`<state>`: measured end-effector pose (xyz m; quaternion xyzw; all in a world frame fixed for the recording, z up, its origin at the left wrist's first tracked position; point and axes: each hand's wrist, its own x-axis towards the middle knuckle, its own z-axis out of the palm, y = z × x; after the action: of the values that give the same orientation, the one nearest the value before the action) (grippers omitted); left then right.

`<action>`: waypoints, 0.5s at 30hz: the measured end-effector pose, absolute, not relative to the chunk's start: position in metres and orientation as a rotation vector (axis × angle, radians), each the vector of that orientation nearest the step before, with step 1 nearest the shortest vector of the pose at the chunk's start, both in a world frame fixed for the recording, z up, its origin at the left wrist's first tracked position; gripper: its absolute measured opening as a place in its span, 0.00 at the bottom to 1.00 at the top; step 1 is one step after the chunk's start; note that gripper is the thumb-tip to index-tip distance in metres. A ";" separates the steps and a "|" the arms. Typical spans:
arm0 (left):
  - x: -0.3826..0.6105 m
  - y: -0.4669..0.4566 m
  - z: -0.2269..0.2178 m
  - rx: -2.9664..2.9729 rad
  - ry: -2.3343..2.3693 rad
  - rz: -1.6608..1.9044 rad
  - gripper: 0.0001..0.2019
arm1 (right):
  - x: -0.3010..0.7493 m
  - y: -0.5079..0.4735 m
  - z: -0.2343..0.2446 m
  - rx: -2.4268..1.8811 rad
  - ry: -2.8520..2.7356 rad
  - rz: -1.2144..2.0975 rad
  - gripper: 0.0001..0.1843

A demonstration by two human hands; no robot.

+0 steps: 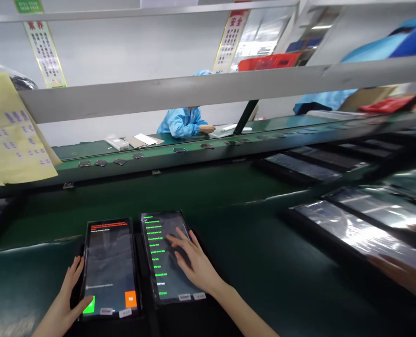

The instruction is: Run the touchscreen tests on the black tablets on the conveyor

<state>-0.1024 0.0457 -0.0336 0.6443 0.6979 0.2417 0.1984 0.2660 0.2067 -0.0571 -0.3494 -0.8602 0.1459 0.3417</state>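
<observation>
Two tablets lie side by side on the green work surface in front of me. The left tablet [110, 267] shows a dark screen with red text at the top, a green button at its lower left and an orange one at its lower right. My left hand [67, 299] rests at its left edge, thumb on the green button. The right tablet [166, 255] shows a list of green text lines. My right hand [190, 260] lies flat on its screen with fingers spread, holding nothing.
More tablets in shiny film [355, 231] lie in a row to the right on the green belt [208, 187]. A person's hand [404, 276] shows at the right edge. Across the line sits a person in a blue coat [183, 121]. Yellow paper [11, 135] hangs at left.
</observation>
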 end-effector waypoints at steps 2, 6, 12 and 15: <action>-0.100 0.042 -0.033 1.796 1.960 0.714 0.31 | 0.267 0.205 -0.056 -0.868 -2.256 0.345 0.19; -0.091 0.034 -0.038 1.739 1.999 0.755 0.30 | 0.267 0.204 -0.054 -0.776 -2.300 0.268 0.10; -0.075 0.051 -0.035 1.745 2.160 0.802 0.30 | 0.269 0.199 -0.058 -0.781 -2.372 0.272 0.09; -0.076 0.067 -0.034 1.927 2.251 0.741 0.31 | 0.273 0.199 -0.061 -0.804 -2.315 0.300 0.12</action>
<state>-0.0756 0.0669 -0.0343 0.6303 0.7362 0.2425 0.0436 0.2733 0.1991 -0.0606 -0.3073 -0.8852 0.1145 0.3299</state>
